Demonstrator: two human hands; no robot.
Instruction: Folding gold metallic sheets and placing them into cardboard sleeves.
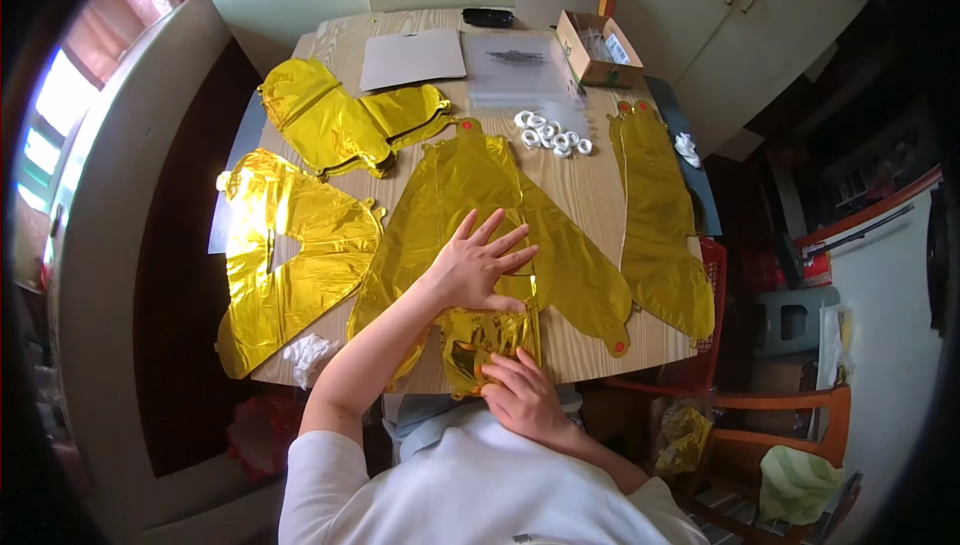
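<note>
I see my left hand [478, 267] pressed flat, fingers spread, on the shiny gold foil balloon [490, 235] mid-table. My right hand [522, 395] pinches its crumpled near end. Most lies flat; that end isn't smooth yet.

Open brown cardboard box [590, 48] at the table's far right corner.

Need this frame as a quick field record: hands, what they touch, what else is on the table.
left hand: flat, fingers spread, pressing on centre gold foil balloon
right hand: on the balloon's crumpled near end at the table edge; grip unclear
surface: wooden table
other balloons: two gold at left, one at right
small items: white rings, cardboard box, grey sheet
</note>
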